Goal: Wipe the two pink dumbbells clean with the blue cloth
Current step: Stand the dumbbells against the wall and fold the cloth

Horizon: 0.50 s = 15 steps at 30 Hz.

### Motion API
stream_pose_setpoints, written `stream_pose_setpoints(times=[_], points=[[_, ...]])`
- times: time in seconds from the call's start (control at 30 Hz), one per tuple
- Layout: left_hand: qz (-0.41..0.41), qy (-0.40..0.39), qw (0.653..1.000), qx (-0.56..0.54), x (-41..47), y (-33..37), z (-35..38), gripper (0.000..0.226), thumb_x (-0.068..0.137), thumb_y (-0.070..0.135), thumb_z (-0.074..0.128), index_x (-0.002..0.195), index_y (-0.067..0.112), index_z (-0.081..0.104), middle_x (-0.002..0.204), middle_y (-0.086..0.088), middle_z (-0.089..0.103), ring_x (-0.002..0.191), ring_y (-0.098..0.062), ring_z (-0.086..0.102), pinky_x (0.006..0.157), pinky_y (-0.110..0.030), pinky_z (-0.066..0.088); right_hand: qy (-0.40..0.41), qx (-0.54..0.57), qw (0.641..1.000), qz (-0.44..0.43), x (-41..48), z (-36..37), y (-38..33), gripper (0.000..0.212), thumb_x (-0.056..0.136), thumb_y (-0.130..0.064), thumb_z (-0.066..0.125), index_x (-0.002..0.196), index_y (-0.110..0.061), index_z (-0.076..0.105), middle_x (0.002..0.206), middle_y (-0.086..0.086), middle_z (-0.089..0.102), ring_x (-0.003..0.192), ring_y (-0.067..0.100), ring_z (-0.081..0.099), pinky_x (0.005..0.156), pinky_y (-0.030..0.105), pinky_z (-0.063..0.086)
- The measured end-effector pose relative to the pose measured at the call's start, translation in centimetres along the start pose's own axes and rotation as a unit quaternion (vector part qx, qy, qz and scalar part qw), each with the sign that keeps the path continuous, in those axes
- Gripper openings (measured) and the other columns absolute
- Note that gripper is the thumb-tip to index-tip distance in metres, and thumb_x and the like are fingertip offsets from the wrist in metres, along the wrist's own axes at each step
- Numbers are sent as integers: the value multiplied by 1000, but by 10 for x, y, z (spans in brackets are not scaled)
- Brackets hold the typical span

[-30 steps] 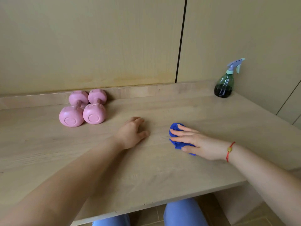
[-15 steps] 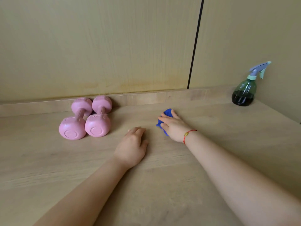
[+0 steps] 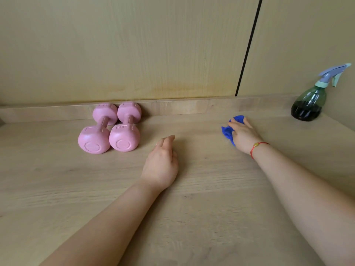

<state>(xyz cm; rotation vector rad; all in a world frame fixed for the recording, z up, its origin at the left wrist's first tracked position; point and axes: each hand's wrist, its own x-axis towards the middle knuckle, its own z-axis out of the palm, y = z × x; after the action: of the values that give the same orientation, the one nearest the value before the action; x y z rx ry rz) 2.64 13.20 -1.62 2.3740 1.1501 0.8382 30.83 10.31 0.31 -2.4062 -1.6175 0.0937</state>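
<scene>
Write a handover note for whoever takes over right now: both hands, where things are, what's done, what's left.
Left hand: open, resting on the table, holding nothing.
Right hand: fingers grip the bunched blue cloth on the table.
Left pink dumbbell and right pink dumbbell: side by side near the back ledge, neither hand touching them.
Spray bottle: far right corner.
Done: cloth in hand.
Left: wipe both dumbbells.

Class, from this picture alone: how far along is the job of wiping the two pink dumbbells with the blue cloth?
Done: nothing visible; the left dumbbell and right dumbbell lie untouched, side by side. In hand: the right hand grips the blue cloth on the table, apart from them; the left hand rests empty. Left: wiping both dumbbells.
</scene>
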Motion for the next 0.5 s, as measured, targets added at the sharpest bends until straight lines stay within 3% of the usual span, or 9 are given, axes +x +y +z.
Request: stream_pose_setpoints(times=[0.13,0.27,0.5], points=[[-57,26,994,-89,3,-2,-4,44,97,5,45,141,5,42,138,-10,54,127,-23,51,104,-27,37,-20,2,999,-49,-10,9,-41,45,100,-4,31,144,-11,40,159,5,27,146,32,11,117,27,5],[-128,61,968,-209,3,1,-11,37,101,12,45,138,6,48,129,-7,60,118,-15,54,98,-18,36,-35,48,989,-133,-42,13,-85,46,103,-6,32,147,-14,38,161,3,22,150,31,1,116,23,1],[-116,-5,966,-230,1,6,-29,28,100,6,47,123,7,62,117,-2,64,114,-17,57,96,-23,40,-121,93,954,-257,-119,10,-94,47,105,-15,35,151,-22,32,163,-7,14,150,19,-11,119,22,0]])
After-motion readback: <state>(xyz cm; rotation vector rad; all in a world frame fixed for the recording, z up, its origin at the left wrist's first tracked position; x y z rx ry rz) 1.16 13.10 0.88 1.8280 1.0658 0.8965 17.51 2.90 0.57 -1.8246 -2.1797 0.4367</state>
